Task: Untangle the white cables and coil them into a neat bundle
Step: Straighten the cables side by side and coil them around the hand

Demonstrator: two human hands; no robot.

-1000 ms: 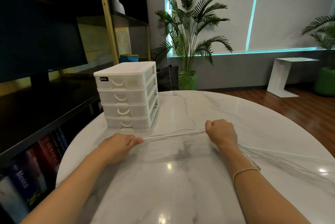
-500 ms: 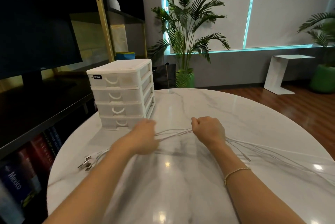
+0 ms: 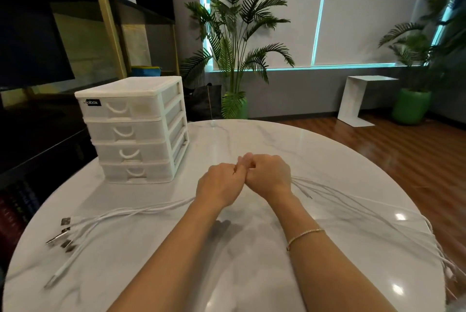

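Several white cables lie across the round marble table. Their metal plug ends fan out at the near left. The other lengths spread right and drop over the table's right edge. My left hand and my right hand are closed and touching at the table's middle, both gripping the cables where they meet. The stretch of cable inside the fists is hidden.
A white four-drawer plastic organiser stands on the table's far left. A dark shelf unit with books runs along the left side. Potted palms and a white side table stand beyond on the wooden floor.
My left hand slid right along the cables until it met my right hand. The plug ends, earlier under my left hand, now lie free at the near left.
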